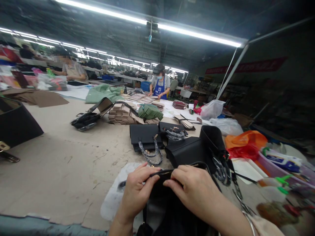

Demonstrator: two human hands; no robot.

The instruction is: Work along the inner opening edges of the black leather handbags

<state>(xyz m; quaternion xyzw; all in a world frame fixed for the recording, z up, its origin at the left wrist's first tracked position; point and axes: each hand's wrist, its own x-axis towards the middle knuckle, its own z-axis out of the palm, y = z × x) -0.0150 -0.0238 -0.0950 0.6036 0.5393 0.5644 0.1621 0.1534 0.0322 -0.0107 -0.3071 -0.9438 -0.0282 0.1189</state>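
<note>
Left hand (136, 186) is pinching the top edge of a black handbag (172, 218), thumb and fingers closed on the rim; right hand (198, 190) is clamping the same rim a little to the right, fingertips bent over the edge. Bag is sitting at the near side of the work table (73, 170), centre to right, mouth up, with its lower part running out of view. A translucent white sheet (110, 200) is lying just left of it, partly behind the left hand. Far side of the bag: a black handbag with plastic-wrapped handles (145, 131) is lying flat, and an open black bag (211, 139) is leaning to the right. Squeeze bottles with green caps (274, 193) are standing at right, near a purple basin (268, 164). Farther off, a stack of brown panels (120, 114) is lying beside a green cloth bundle (150, 112), and a co-worker in a blue apron (159, 88) is handling pieces. Risks, judging from here: rim could be slipping or creasing if the two pinches are pulling unevenly; edge layers could be shifting if one thumb is easing off; right forearm could be knocking the bottles if swinging wide; neighbouring bags could be getting scuffed if the held one is pushing far
</note>
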